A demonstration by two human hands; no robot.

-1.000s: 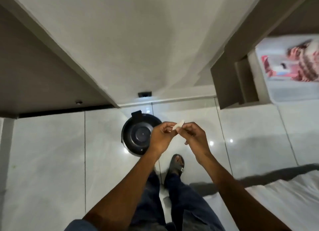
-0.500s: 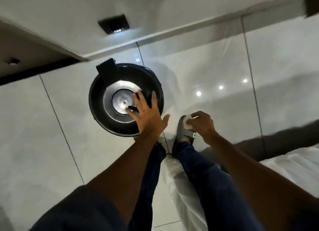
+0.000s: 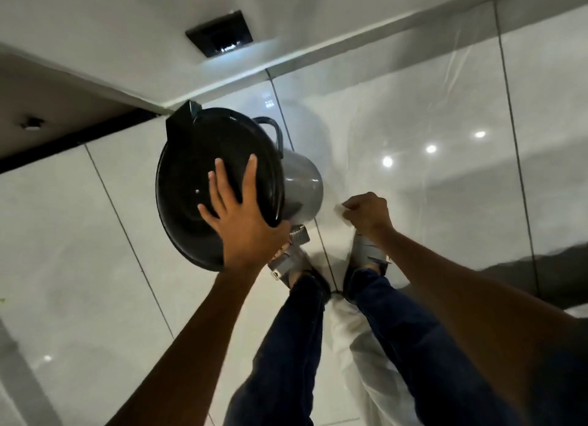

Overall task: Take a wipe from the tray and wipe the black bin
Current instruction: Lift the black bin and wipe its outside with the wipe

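Black bin (image 3: pixel 203 183) sits on the tiled floor (image 3: pixel 79 266), close to the wall's foot and tipped toward the person. Left hand (image 3: pixel 241 222) lies flat on the lid, fingers spread and pressing, not curled around anything; it's steadying the tilt. Right hand (image 3: pixel 369 214) is clenched on the white wipe (image 3: pixel 339 209), just beside the bin's grey body (image 3: pixel 302 187), not touching. Wipe is fetched; wiping not started, I'd say. Next move: bring the wipe onto lid or body while the left hand holds the tilt. Tray not in sight. Sandalled feet (image 3: pixel 296 260) are right under the bin, one touching its base. Black wall vent (image 3: pixel 219 34) above, clear of the work.
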